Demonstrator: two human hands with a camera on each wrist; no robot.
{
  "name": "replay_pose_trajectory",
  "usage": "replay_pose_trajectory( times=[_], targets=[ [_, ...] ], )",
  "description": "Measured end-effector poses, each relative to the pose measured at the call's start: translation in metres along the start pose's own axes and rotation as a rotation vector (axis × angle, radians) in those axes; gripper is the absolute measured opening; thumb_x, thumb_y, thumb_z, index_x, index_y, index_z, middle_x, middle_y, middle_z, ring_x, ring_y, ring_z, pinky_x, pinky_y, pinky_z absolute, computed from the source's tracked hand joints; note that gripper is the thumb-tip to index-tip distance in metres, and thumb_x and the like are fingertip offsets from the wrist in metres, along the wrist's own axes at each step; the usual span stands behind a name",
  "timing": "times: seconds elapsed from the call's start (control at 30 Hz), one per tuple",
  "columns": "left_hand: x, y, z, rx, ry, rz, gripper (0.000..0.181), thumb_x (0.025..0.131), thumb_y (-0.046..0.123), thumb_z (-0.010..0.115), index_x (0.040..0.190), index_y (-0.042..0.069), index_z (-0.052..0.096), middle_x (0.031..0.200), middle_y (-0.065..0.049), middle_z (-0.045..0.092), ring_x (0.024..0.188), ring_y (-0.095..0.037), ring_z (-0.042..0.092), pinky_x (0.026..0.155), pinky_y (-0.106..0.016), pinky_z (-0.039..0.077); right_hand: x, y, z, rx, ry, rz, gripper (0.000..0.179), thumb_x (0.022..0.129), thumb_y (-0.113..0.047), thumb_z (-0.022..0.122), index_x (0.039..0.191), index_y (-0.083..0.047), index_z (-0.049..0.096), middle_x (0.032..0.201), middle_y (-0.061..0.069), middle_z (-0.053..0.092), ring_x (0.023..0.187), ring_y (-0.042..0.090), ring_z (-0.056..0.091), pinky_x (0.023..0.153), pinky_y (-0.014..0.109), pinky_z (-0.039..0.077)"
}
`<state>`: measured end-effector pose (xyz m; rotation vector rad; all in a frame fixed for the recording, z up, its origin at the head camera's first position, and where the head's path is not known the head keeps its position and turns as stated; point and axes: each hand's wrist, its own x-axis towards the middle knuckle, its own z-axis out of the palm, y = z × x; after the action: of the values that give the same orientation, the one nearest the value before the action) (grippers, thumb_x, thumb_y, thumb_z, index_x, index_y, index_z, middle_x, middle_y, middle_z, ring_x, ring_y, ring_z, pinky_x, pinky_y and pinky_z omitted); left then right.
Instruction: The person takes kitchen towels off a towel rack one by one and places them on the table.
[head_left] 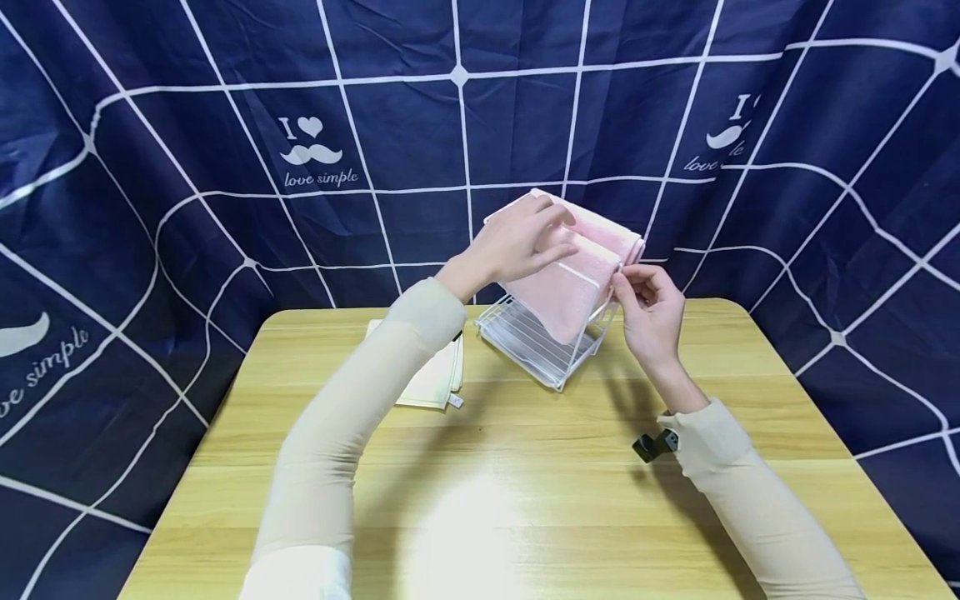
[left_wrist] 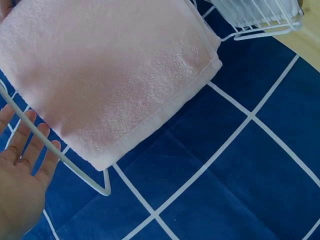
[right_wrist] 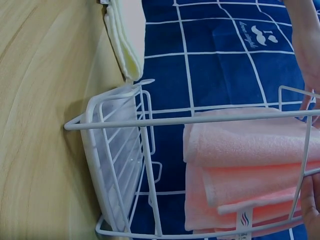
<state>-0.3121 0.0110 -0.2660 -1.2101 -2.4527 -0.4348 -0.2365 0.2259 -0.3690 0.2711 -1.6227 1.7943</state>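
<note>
**Pink towel over the wire rack, a hand on either side**

Here at the back of the wooden table (head_left: pixel 562 508), the pink towel (head_left: pixel 562 300) is draped over the upper bars of the white wire rack (right_wrist: pixel 170 121), its folded layers stacked at one edge and a corner drooping low above the base. Look at the left hand (head_left: pixel 517 242): it's up at the towel's top left, fingers apart and loosely extended, clamped on nothing. From the left wrist, those fingers lie just by a white bar, the palm facing the camera.

Over to the right hand (head_left: pixel 651 312), and it's a tighter business! Thumb and forefinger come together at the rack's upper right corner, pinching the wire right beside the towel's folded edge; whether they catch any cloth as well, I cannot tell. The right wrist view gives us the layers behind the bars, with a small white label (right_wrist: pixel 244 220) hanging from the pink. Down in the rack's base sits a pale tray (right_wrist: pixel 117 155).

Left of the rack lies a pale yellow cloth (head_left: pixel 431 383), partly hidden by the left sleeve (head_left: pixel 318 442). A black device (head_left: pixel 655 446) juts from the right cuff, and all around hangs a navy curtain (head_left: pixel 420 133) with white grid lines.
</note>
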Motion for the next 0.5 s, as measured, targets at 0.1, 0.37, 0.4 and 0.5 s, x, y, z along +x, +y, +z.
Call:
replay_pose_trajectory(
  times=[0.1,0.37,0.4,0.5],
  targets=[
    [0.006,-0.002,0.001,-0.012,-0.027,-0.021,0.043,0.103,0.047,0.065,0.132,0.015,0.067,0.135,-0.006,0.066,0.129,-0.023,0.061,0.110,-0.035,0.049,0.000,0.000,0.000,-0.003,-0.001,-0.001,0.022,0.094,0.009,0.069,0.093,-0.013,0.072,0.079,-0.006,0.071,0.066,0.005,0.064,0.062,0.014,0.055],
    [0.017,-0.009,0.003,-0.043,-0.129,-0.073,0.041,0.102,0.046,0.066,0.130,0.016,0.070,0.138,-0.007,0.066,0.133,-0.025,0.059,0.112,-0.041,0.048,0.001,0.000,0.000,-0.003,-0.008,-0.014,0.013,0.094,0.010,0.069,0.095,-0.003,0.072,0.080,-0.008,0.071,0.066,0.004,0.064,0.062,0.013,0.054],
    [0.018,-0.010,0.003,-0.046,-0.146,-0.076,0.041,0.103,0.046,0.065,0.131,0.017,0.070,0.138,-0.007,0.066,0.133,-0.025,0.058,0.112,-0.042,0.048,0.001,0.000,0.000,-0.001,-0.008,-0.015,0.012,0.094,0.010,0.069,0.095,-0.002,0.072,0.080,-0.008,0.071,0.066,0.004,0.064,0.063,0.013,0.054],
    [0.020,-0.010,0.002,-0.059,-0.184,-0.080,0.040,0.103,0.045,0.065,0.132,0.018,0.070,0.138,-0.007,0.066,0.133,-0.025,0.058,0.112,-0.045,0.047,0.001,0.000,-0.001,0.002,-0.009,-0.017,0.012,0.094,0.010,0.069,0.095,-0.001,0.072,0.080,-0.007,0.071,0.067,0.004,0.064,0.062,0.012,0.053]
  ],
)
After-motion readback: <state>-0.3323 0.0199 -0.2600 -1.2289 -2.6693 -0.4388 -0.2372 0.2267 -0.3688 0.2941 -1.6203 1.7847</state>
